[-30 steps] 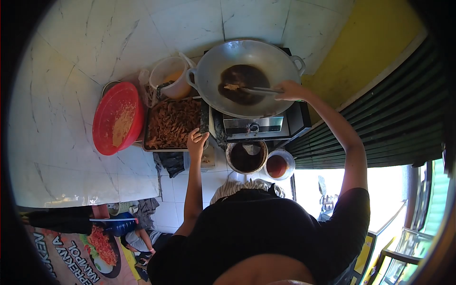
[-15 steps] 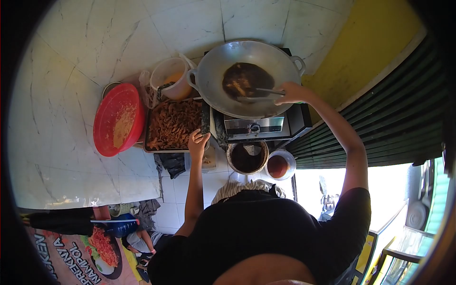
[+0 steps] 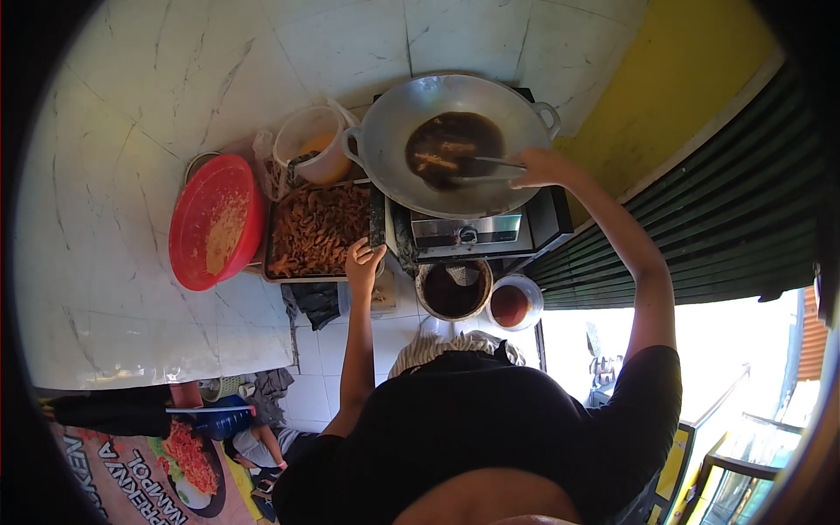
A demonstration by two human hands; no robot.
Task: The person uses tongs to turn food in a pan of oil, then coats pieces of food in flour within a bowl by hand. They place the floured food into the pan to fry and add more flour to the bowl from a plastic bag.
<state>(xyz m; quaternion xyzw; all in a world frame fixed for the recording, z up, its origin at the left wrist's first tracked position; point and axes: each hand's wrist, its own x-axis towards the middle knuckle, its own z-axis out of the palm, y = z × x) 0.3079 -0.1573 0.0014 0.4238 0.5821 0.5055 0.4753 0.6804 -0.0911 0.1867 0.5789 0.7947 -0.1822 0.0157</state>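
My right hand (image 3: 535, 168) grips metal tongs (image 3: 490, 175), whose tips reach into the dark oil (image 3: 477, 131) in a large wok (image 3: 394, 166). Two golden-brown fried pieces (image 3: 435, 163) show in the oil by the tongs. My left hand (image 3: 364, 260) rests at the near right corner of a tray (image 3: 302, 279), its fingers a little bent and apart, with nothing visible in them. A heap of brown fried pieces (image 3: 315, 229) fills the tray. The wok sits on a stove (image 3: 464, 231) with a front knob.
Left of the tray stands a red basin (image 3: 185, 236) with pale crumbs. A clear bucket (image 3: 306, 131) of orange liquid is behind the tray. Below the stove are a dark-filled pot (image 3: 455, 293) and a tub of reddish liquid (image 3: 510, 306). Another person's arm (image 3: 269, 444) shows lower left.
The fried pieces have shifted in the oil, and two now show apart. The tongs look more widely spread. My left hand has stayed by the tray corner.
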